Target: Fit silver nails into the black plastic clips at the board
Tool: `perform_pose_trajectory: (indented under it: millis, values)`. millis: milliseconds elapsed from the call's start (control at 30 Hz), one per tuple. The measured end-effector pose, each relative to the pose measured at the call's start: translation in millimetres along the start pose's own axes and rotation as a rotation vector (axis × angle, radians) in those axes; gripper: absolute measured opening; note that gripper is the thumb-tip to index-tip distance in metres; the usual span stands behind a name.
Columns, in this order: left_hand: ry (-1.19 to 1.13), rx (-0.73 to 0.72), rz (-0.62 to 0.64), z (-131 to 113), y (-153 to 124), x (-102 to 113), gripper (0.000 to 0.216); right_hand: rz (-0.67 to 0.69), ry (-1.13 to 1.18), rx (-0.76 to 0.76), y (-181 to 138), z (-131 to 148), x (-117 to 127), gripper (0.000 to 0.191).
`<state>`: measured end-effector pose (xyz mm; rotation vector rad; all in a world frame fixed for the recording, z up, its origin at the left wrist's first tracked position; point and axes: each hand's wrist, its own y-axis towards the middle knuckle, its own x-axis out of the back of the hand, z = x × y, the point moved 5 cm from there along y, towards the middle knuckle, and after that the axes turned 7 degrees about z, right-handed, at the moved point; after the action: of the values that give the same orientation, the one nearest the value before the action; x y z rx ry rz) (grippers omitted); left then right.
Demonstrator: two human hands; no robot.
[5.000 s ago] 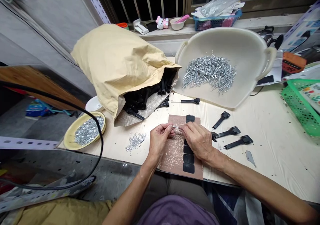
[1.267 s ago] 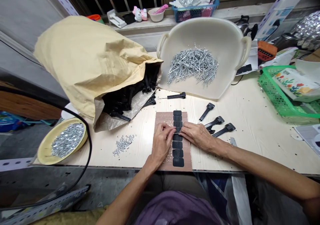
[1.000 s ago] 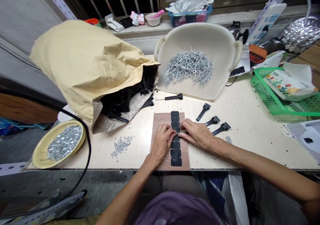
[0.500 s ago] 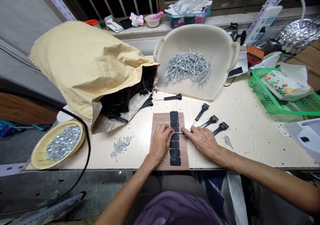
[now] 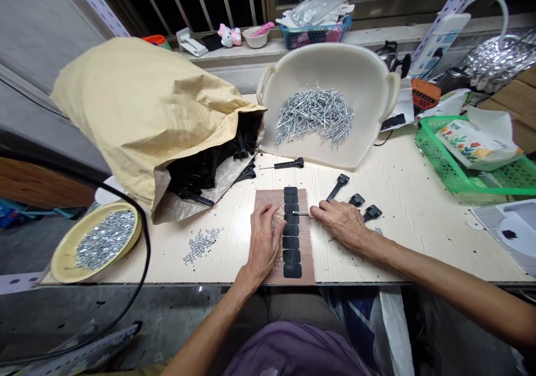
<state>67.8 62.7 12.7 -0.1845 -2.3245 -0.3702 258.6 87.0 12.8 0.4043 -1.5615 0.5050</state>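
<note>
Left hand (image 5: pixel 263 236) is open over the brown board (image 5: pixel 307 259); right hand (image 5: pixel 344 223) pinches a thin metal pin (image 5: pixel 301 213), which lies between the hands, its free end over the black pads (image 5: pixel 292 242).

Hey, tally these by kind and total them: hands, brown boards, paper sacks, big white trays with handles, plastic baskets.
Hands: 2, left hand and right hand
Brown board: 1
Paper sack: 1
White tray: 1
Plastic baskets: 2, green basket and blue basket
Total: 7
</note>
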Motion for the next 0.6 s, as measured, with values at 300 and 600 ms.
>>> perform_pose_trajectory:
  millis: [300,600]
  values:
    - [-0.17,0.14,-0.005,19,-14,-3,0.048,0.012,0.028,0.333,-6,11,-6,0.025]
    - [-0.156,0.142,-0.026,20,-12,-3,0.048,0.041,0.045,0.363,-9,17,-6,0.026]
